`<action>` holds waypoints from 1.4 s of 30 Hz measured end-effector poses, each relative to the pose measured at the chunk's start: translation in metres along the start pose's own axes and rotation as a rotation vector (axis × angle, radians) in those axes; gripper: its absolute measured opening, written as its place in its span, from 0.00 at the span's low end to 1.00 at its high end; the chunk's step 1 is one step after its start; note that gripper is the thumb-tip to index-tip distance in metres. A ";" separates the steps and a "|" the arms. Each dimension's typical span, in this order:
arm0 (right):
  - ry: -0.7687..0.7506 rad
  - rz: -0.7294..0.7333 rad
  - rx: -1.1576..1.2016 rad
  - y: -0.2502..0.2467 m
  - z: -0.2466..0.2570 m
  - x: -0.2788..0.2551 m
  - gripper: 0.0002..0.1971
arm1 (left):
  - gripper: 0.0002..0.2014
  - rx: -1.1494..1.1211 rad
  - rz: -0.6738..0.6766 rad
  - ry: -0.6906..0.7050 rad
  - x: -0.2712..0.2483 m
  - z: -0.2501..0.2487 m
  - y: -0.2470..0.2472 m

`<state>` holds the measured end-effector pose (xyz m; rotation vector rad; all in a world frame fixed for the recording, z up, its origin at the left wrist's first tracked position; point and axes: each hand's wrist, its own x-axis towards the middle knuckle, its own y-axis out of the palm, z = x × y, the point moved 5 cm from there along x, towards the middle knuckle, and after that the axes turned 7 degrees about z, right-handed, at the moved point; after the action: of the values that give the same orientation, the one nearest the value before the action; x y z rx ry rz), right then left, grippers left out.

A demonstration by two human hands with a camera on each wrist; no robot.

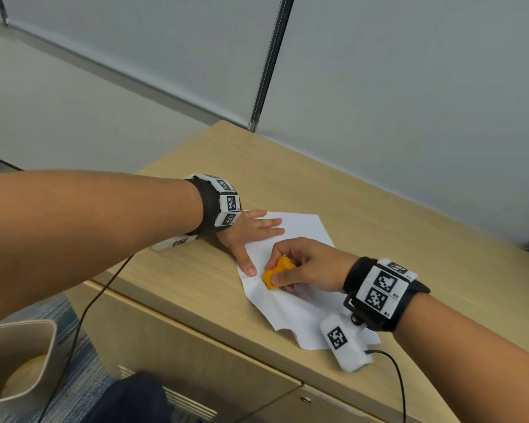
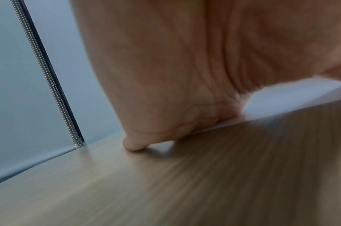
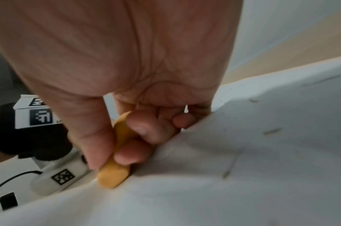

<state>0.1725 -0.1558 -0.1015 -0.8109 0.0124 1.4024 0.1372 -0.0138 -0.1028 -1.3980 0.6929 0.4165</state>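
A white sheet of paper (image 1: 300, 227) lies on the wooden cabinet top (image 1: 379, 190), wrinkled near its front. My right hand (image 1: 306, 267) pinches an orange eraser (image 1: 277, 271) between thumb and curled fingers, its lower end pressed on the paper (image 3: 243, 152). The right wrist view shows the eraser (image 3: 112, 175) touching the sheet, with faint pencil marks and crumbs to the right. My left hand (image 1: 254, 230) lies flat on the paper's left part, fingers straight and thumb stretched toward the eraser. In the left wrist view the palm (image 2: 165, 76) rests on the paper's edge (image 2: 281, 97).
Grey partition walls (image 1: 409, 71) stand behind the cabinet, with a metal strip (image 1: 269, 62) between them. A beige bin (image 1: 16, 361) sits on the floor at the lower left. Black cables (image 1: 83, 309) run from both wrist units over the cabinet's front edge.
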 end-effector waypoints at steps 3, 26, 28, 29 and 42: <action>-0.003 0.007 0.003 0.005 -0.005 -0.009 0.10 | 0.56 -0.017 0.007 0.004 0.003 0.004 0.001; 0.115 -0.340 0.307 -0.011 -0.002 0.006 0.08 | 0.63 0.074 -0.008 0.006 0.002 -0.002 0.004; 0.111 -0.303 0.273 -0.013 -0.002 0.012 0.08 | 0.63 0.062 -0.010 0.001 0.002 -0.001 0.005; 0.105 -0.305 0.263 -0.013 -0.003 0.015 0.08 | 0.63 0.065 -0.008 -0.004 0.003 0.000 0.005; 0.075 -0.346 -0.007 -0.022 -0.005 0.023 0.08 | 0.61 0.068 -0.010 0.021 0.002 -0.003 0.004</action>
<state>0.1988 -0.1373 -0.1053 -0.8279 -0.0721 1.0458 0.1358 -0.0167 -0.1074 -1.3424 0.7112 0.3679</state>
